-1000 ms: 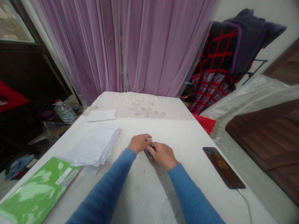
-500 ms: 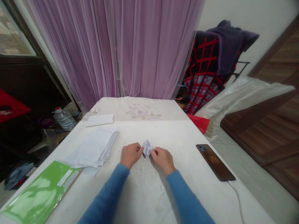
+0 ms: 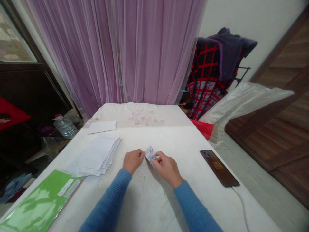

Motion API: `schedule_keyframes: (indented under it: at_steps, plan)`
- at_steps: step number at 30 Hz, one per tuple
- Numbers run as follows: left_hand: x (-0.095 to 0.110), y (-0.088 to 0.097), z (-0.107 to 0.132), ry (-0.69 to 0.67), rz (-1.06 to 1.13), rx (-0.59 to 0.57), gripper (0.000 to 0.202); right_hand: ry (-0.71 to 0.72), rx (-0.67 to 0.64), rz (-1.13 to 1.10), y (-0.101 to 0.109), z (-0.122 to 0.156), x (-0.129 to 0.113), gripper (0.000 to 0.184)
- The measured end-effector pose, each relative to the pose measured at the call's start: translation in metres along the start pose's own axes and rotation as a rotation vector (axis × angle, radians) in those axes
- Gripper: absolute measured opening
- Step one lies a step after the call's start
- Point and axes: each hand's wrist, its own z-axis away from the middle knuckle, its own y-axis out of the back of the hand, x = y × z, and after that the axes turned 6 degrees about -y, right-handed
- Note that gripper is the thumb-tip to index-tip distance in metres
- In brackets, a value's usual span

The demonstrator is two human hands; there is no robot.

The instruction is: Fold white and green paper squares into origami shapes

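The white-covered surface (image 3: 176,138) is bounded at its far edge by a purple curtain (image 3: 154,51). The left edge is lined by a flat white packet (image 3: 102,127), a loose paper stack (image 3: 94,153) and a green folder (image 3: 38,199). Near the right edge a phone (image 3: 219,169) is laid back side up, its cable (image 3: 243,209) led toward the near side. Open stretches of cloth are seen on both sides of the hands and ahead, up to a printed flower (image 3: 145,117). A small folded paper (image 3: 150,155) is held mid-surface, its point upward. By the right hand (image 3: 169,167), angled inward, the grip is clamped on the paper's right side, thumb against fingers. The left hand (image 3: 132,161) is held knuckles up, fingers curled, tips at the paper's left edge; whether its grip is pinched on the paper cannot be told.
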Motion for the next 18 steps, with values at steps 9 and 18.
schedule_keyframes:
  at_steps: [9, 18]
  plan:
    - [-0.008, -0.007, 0.001, 0.011, 0.101, 0.116, 0.040, 0.089, 0.064, 0.158, -0.006, 0.000, -0.005, 0.020]
    - [-0.024, -0.023, -0.033, -0.175, 0.185, 0.228, 0.030, -0.107, 0.303, 0.284, 0.091, -0.113, 0.066, 0.020]
